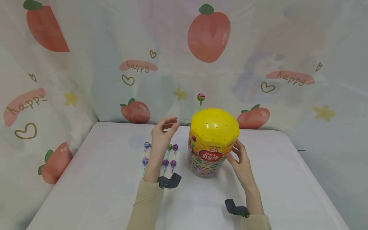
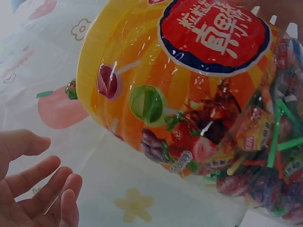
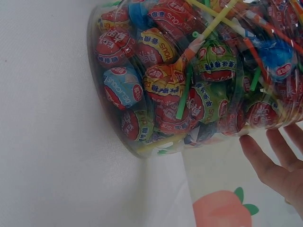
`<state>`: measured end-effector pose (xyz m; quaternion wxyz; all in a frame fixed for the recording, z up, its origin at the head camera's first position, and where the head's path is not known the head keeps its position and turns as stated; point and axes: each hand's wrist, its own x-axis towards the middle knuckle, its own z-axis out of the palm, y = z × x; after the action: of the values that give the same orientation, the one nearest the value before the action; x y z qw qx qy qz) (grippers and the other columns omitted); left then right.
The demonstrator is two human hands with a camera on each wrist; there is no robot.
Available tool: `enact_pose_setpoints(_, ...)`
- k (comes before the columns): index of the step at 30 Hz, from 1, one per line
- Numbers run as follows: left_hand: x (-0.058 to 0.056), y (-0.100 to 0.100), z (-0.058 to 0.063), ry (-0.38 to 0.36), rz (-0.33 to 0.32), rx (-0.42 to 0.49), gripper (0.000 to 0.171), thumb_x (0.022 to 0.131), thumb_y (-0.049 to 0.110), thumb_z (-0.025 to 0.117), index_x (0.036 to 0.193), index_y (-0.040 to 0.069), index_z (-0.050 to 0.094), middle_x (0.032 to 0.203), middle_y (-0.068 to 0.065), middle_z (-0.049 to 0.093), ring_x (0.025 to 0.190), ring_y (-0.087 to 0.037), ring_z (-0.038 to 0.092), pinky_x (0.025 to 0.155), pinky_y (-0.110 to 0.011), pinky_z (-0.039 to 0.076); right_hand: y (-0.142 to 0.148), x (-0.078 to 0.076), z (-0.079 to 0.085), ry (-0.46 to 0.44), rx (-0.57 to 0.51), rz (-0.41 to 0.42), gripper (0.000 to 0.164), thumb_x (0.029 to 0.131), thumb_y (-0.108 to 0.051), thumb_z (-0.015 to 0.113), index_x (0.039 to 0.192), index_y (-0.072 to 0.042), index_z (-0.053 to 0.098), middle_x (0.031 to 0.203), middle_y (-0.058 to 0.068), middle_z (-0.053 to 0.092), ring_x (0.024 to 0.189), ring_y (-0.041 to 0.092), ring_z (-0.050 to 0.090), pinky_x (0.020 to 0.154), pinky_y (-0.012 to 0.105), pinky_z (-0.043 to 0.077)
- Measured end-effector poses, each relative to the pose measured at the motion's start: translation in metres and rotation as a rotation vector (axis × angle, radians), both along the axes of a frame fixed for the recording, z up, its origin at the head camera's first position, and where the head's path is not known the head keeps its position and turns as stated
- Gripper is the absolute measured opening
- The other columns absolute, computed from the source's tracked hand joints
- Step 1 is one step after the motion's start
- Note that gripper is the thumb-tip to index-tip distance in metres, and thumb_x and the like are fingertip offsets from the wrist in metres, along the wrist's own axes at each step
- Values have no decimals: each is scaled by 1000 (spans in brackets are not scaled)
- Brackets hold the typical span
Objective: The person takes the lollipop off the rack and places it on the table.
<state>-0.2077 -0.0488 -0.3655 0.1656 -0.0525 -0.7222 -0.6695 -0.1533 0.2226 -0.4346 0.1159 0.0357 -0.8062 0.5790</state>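
A clear candy jar [image 1: 205,164] full of wrapped lollipops [image 3: 165,85] stands on the table, with a yellow lid [image 1: 215,126] dotted with small holes. One lollipop [image 1: 201,97] sticks up at the far left side of the lid; its lower stick is hidden. Left of the jar, in the air, is my left hand [image 1: 163,135], fingers loosely bent and holding nothing. The same hand [image 2: 40,189] shows apart from the jar in the left wrist view. My right hand [image 1: 241,163] rests its fingertips [image 3: 248,144] against the jar's right side, thumb toward the front.
Several loose lollipops [image 1: 173,163] lie in rows on the white table [image 1: 95,179], left of the jar and partly behind my left forearm. A printed cloth backdrop [image 1: 169,41] rises behind and beside the table.
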Motion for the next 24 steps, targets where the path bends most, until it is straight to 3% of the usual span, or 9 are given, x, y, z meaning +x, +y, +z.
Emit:
enact_pose_setpoints(13,-31,27,36,66,-101,18,26,89,22,68,113,11,69,110,-8,69,95,-21,60,80,-28,46,0,1,1,-4,-2,2,67,95,-16,57,152,-14,22,152,15,30,139,37,31,105,68,31)
enact_pose_setpoints(24,-48,42,55,64,-163,7,27,89,20,68,115,10,68,110,-11,68,94,-21,62,79,-25,48,0,2,2,-3,-13,8,67,95,-16,57,152,-13,22,151,16,30,138,37,32,105,68,30)
